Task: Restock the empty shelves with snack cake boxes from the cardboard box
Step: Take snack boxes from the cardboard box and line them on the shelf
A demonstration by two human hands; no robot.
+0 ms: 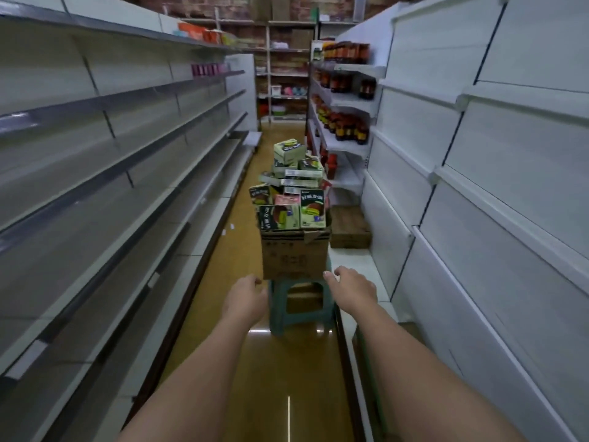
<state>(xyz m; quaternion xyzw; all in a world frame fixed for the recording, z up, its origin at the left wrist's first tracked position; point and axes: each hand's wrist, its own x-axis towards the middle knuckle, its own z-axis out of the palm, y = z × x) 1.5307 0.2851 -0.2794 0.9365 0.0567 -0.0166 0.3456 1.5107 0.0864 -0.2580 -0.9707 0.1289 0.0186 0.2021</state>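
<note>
A brown cardboard box [294,258] stands on a teal plastic stool [299,306] in the middle of the aisle. Several green and white snack cake boxes [291,186] are heaped in it, rising well above its rim. My left hand [245,296] reaches out just left of the box's lower corner, fingers loosely curled, holding nothing. My right hand [350,287] is stretched toward the box's lower right corner, fingers relaxed and bent down, also holding nothing. Whether either hand touches the box or stool is unclear. Bare grey shelves [127,161] run along the left.
White shelf backs [478,186] line the right side. Farther on the right, shelves hold dark bottles [347,126]. A brown crate [349,226] lies on the floor right of the box. A few packets [204,33] sit on the upper left shelves. The glossy yellow floor [255,362] runs between the racks.
</note>
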